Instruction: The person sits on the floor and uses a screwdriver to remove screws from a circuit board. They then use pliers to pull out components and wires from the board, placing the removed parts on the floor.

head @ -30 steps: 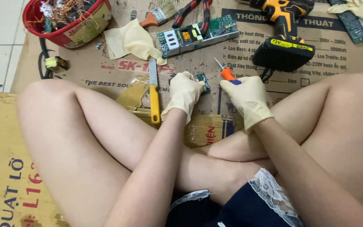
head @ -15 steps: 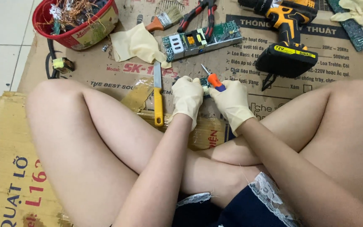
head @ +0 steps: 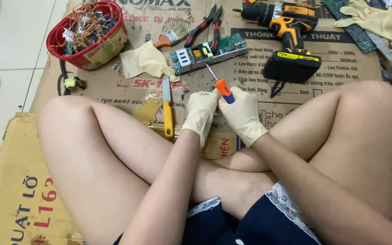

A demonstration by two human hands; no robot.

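1. There, the right hand (head: 243, 113) in a pale glove was closed around a little screwdriver (head: 221, 84) with an orange and blue handle.
2. The left hand (head: 201, 111) pinched something tiny beside it; I could not tell what.
3. The screwdriver looked light and stiff, best held by its fat handle.
4. A yellow drill (head: 289, 38), a long circuit board (head: 207, 52) and a yellow-handled knife (head: 167, 109) lay near on the cardboard (head: 114, 86), so room was tight.

Gloved left hand (head: 201, 110) and right hand (head: 242, 113) meet, fingers curled.
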